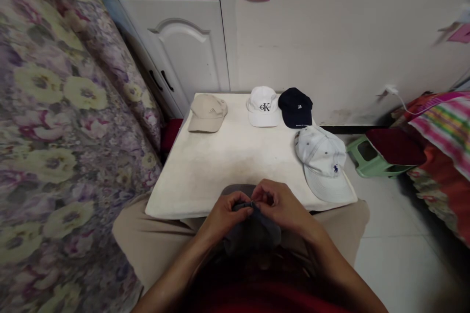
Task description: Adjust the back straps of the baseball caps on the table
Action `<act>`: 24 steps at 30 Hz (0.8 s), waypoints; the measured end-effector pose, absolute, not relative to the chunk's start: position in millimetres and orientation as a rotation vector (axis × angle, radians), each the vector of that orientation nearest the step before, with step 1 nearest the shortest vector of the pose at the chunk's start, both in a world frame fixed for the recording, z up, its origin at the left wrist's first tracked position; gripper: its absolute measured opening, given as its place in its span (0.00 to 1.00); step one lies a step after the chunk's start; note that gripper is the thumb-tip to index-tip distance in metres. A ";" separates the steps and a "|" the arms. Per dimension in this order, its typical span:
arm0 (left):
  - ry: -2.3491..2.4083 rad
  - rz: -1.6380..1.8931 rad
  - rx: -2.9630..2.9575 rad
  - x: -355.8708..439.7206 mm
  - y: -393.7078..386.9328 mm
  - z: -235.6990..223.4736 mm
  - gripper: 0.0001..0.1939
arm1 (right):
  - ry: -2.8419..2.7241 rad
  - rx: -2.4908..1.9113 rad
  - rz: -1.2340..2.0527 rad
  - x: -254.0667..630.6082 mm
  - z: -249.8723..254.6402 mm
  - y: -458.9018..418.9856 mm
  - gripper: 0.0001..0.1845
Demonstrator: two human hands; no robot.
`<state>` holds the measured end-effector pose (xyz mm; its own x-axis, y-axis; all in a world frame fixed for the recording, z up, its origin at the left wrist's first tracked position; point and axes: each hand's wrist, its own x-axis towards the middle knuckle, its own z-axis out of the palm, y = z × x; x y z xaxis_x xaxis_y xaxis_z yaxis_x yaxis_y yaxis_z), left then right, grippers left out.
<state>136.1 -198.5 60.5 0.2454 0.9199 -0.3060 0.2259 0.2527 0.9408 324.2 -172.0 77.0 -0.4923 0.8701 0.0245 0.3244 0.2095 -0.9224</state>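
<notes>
Beige cap [208,113] at far left of table [238,156], brim toward the wearer. Left hand [228,209]: thumb and index nearly together, clamped on a dark strap-like edge of the grey cap [253,234]; the other fingers curl in behind, tips hard to see. Grey cap is off the near edge of the table, over the lap, between both hands; its far part laps against or over the table edge, can't tell which. Lower part sinks into shadow, outline lost. Small bright spot where the fingertips meet, too small to identify. White cap [263,107] sits at the far edge, dark letters on front. Right hand [278,204]: thumb and index drawn in, pinching the same edge right beside the left fingertips; exact contact point covered by its own fingers, remaining fingers bent, partly hidden. Navy cap [295,107] next to the white one, small light mark, brim print too small to read. Pale blue cap [323,161] at right edge, just in front of navy, small dark logo.
</notes>
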 end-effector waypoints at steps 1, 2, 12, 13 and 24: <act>1.255 0.696 1.255 136.2 -198.4 60.6 0.10 | -1.935 -1.111 1.251 324.0 77.2 -172.3 0.10; 1.254 0.695 1.267 136.4 -198.4 60.5 0.10 | -1.948 -1.116 1.227 323.9 77.4 -172.6 0.11; 1.259 0.673 1.338 138.2 -200.4 60.5 0.09 | -2.226 -1.042 1.034 326.9 81.5 -170.2 0.12; 1.258 0.675 1.348 138.5 -200.6 60.7 0.08 | -2.235 -1.046 1.032 326.7 81.3 -170.3 0.11; 1.230 0.723 1.252 132.7 -197.5 58.4 0.09 | -1.843 -1.030 1.293 330.1 74.3 -171.9 0.08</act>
<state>132.7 -197.5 58.4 0.2535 0.9254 -0.2818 0.2045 0.2335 0.9506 330.1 -171.9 74.3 -0.4769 0.8760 0.0720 0.2304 0.2036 -0.9516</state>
